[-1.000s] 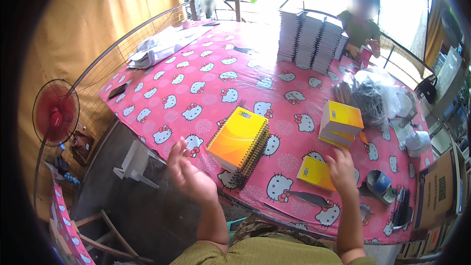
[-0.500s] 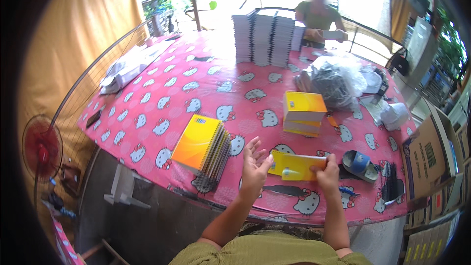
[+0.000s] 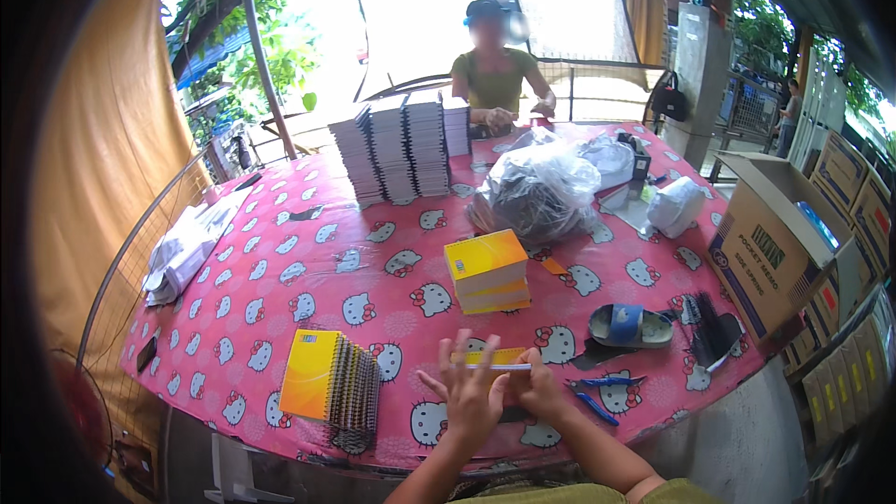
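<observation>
My right hand (image 3: 539, 388) grips a thin yellow notebook (image 3: 504, 356) by its right end, tilted so a pale page edge shows. My left hand (image 3: 473, 394) is in front of the notebook with its fingers spread; whether they touch it I cannot tell. To the left stands a stack of yellow spiral notebooks (image 3: 310, 375), coils facing right. Beyond my hands sits a shorter stack of yellow notebooks (image 3: 490, 261). Blue-handled pliers (image 3: 607, 382) lie right of my right hand, with another blue-handled tool (image 3: 595, 408) nearer.
A blue slipper (image 3: 630, 326) and black coil strips (image 3: 702, 322) lie at the right. Behind are a clear plastic bag (image 3: 537, 182) and tall notebook stacks (image 3: 397, 151). Across the pink table (image 3: 373, 257) sits a person (image 3: 495, 79). An open cardboard box (image 3: 767, 247) stands right.
The view has swung right and up. My right hand has tilted the notebook up from nearly flat, and my left hand has come closer, in front of it.
</observation>
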`<act>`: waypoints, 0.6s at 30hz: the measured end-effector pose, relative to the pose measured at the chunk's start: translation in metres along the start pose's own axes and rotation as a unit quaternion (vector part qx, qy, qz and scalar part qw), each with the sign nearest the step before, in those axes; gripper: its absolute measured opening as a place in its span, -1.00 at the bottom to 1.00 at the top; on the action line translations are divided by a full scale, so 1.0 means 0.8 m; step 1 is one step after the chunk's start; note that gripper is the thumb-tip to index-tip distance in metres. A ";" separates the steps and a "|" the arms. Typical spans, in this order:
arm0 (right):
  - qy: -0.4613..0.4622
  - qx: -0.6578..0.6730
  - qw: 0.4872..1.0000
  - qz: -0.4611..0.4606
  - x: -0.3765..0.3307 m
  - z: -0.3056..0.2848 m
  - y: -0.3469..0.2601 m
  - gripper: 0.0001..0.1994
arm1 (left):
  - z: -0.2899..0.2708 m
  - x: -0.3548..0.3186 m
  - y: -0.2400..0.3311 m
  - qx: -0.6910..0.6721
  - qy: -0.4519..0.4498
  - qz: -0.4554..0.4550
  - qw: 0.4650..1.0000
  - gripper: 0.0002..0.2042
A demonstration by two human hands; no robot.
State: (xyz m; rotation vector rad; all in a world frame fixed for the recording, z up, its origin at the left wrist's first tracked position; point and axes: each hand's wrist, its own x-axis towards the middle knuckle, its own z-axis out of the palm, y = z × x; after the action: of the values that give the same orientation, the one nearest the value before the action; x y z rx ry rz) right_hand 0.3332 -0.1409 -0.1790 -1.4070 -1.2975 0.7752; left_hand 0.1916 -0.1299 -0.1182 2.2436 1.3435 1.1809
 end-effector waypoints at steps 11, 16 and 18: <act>0.356 -0.435 0.827 0.005 -0.010 -0.280 0.022 -0.79 | 0.008 0.024 -0.015 -0.015 -0.068 0.018 0.997 -0.91; 0.351 -0.524 0.755 0.179 -0.029 -0.336 0.073 -0.75 | 0.021 0.020 -0.019 -0.011 -0.024 0.034 0.999 -0.92; 0.335 -0.507 0.767 0.207 -0.029 -0.335 0.090 -0.72 | 0.021 0.021 -0.019 -0.017 -0.015 0.033 0.999 -0.93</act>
State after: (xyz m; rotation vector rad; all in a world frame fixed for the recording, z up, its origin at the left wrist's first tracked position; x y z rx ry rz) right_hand 0.5990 -0.2231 -0.1797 -2.5790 -0.7899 -0.3227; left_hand 0.1988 -0.1050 -0.1292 2.2881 1.2380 1.1781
